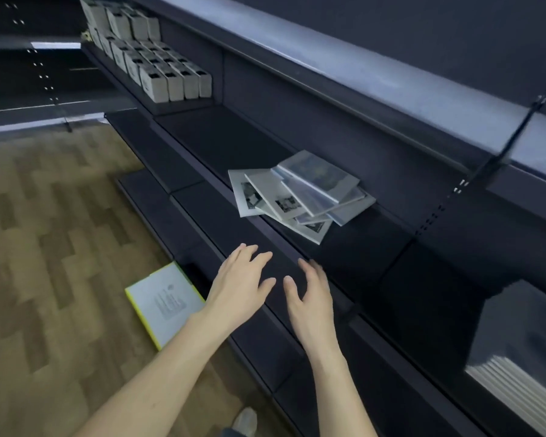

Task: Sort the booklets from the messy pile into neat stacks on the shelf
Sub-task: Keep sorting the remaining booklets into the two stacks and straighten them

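A messy pile of grey-white booklets [300,193] lies fanned out on the dark shelf [221,143], some overhanging its front edge. Below and in front of the pile, my left hand [240,285] hovers with fingers spread and nothing in it. Beside it my right hand [311,294] is likewise empty, fingers apart. Both hands are short of the pile and do not touch it.
Rows of small grey boxes [167,77] stand on the shelf at the far left. A white book with a yellow edge [164,304] lies on the wooden floor below. A stack of white booklets [517,380] sits at lower right. A shoe [245,421] shows at the bottom.
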`<state>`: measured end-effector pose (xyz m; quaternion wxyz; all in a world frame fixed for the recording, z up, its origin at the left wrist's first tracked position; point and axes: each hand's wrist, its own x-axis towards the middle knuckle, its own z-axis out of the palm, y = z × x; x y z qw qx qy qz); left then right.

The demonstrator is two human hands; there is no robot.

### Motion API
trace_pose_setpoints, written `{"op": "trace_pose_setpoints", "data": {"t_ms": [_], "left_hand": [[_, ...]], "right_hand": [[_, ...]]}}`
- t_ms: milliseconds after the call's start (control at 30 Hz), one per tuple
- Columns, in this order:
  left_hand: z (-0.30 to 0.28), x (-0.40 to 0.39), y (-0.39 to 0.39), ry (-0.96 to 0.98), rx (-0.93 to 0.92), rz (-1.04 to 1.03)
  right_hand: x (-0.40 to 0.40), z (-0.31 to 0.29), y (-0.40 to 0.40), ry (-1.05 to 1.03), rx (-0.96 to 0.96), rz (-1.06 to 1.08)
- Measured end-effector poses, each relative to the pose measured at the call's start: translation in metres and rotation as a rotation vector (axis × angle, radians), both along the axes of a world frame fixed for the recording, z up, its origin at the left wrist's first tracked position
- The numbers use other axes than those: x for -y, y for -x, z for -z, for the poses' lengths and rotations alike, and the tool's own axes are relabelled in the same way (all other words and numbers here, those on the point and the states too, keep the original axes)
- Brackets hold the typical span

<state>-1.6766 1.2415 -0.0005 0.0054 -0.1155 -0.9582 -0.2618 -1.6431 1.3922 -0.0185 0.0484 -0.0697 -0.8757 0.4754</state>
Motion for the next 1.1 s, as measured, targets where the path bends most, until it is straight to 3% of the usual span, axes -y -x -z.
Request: {"op": "trace_pose_setpoints", "data": {"t_ms": [233,600,767,1100], "left_hand": [[-0.013,0.009,0.085,0.038,-0.035,0.027],[-0.002,0.014,0.189,-0.011,-0.033,0.185],[0.001,0.018,0.239,-0.009,-0.011,0.326],[0.013,0.018,0.288,0.167,0.072,0.414]], "right_hand": [[0.001,-0.006,0.117,-0.015,-0.155,0.104],[-0.027,0.0,0.227,-0.32,0.037,0.274],[-0.03,0.001,0.252,-0.393,0.15,0.297],[0.031,0.008,0.237,-0.724,0.018,0.725]]}}
